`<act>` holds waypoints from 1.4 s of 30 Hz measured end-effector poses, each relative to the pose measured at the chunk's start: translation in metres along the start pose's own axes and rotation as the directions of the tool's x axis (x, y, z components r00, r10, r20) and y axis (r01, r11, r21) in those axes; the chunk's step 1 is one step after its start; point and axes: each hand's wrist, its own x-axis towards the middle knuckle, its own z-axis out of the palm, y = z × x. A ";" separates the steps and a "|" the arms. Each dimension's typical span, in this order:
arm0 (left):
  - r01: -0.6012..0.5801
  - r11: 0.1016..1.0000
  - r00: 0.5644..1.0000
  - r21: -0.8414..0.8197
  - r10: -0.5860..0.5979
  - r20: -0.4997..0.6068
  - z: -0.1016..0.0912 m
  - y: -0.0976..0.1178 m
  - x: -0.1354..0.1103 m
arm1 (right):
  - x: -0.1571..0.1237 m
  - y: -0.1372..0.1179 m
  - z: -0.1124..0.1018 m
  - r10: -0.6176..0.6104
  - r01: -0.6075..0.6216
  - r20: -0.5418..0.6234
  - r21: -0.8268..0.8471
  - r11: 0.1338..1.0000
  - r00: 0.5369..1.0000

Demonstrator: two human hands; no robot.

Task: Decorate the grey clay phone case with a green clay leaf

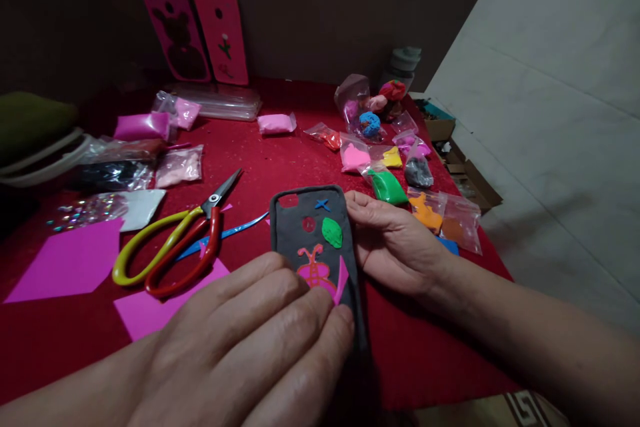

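A dark grey phone case [293, 230] stands tilted before me. It bears a green leaf [332, 232], a blue cross shape [321, 205] and a pink butterfly [315, 271] outlined in orange-red. My right hand [395, 240] grips the case's right edge, thumb near the top corner. Across the lower part of the case lies my left hand [270, 327], its thumb and forefinger pinching a pointed pink paper scrap [342, 279] beside the butterfly. The left fingers hide the case's lower left portion. Scissors [175, 247] with one yellow and one red handle rest open at the left.
Pink paper sheets [70, 260] and a blue strip [235, 230] lie near the scissors. Bagged coloured clay [387, 185] covers the right side; more clay packets [143, 127] are at left. Two decorated pink cases [223, 33] lean against the back wall, and a bottle [403, 65] stands back right.
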 end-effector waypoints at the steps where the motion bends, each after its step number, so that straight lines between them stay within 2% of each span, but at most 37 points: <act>1: 0.047 0.999 0.999 -0.009 -0.048 -0.009 0.001 0.004 0.000 | 0.000 0.000 0.000 -0.001 0.001 0.000 0.000 1.000 1.000; 6: 0.154 0.988 0.985 0.003 -0.153 -0.078 0.006 0.012 0.002 | 0.001 -0.001 -0.001 -0.002 0.002 0.012 -0.010 1.000 1.000; 10: 0.103 0.995 0.994 0.011 -0.102 -0.048 0.006 0.008 0.005 | 0.001 0.000 -0.001 -0.001 0.001 0.007 0.001 1.000 1.000; 19: 0.093 0.996 0.994 -0.011 -0.094 -0.056 0.005 0.005 0.005 | 0.001 0.001 -0.001 -0.003 0.003 -0.009 -0.018 1.000 1.000; 23: 0.052 0.998 0.997 -0.018 -0.053 -0.064 0.006 0.004 0.004 | 0.001 0.001 -0.001 -0.018 0.018 -0.005 -0.023 1.000 1.000; 28: 0.089 0.996 0.994 0.002 -0.088 -0.061 0.005 0.004 0.007 | 0.000 0.000 0.000 -0.002 0.002 0.010 -0.008 1.000 1.000; 34: 0.014 1.000 0.998 -0.005 -0.015 -0.058 0.005 0.000 0.016 | -0.001 0.001 0.001 0.004 -0.004 0.010 -0.001 1.000 1.000; 39: -0.141 0.989 0.989 0.046 0.143 -0.038 0.004 -0.013 0.025 | 0.000 0.001 0.000 0.007 -0.007 0.026 0.008 1.000 1.000; 42: -0.189 0.981 0.982 0.039 0.189 0.004 0.001 -0.016 0.025 | 0.000 0.000 0.001 0.000 0.000 0.023 0.014 1.000 1.000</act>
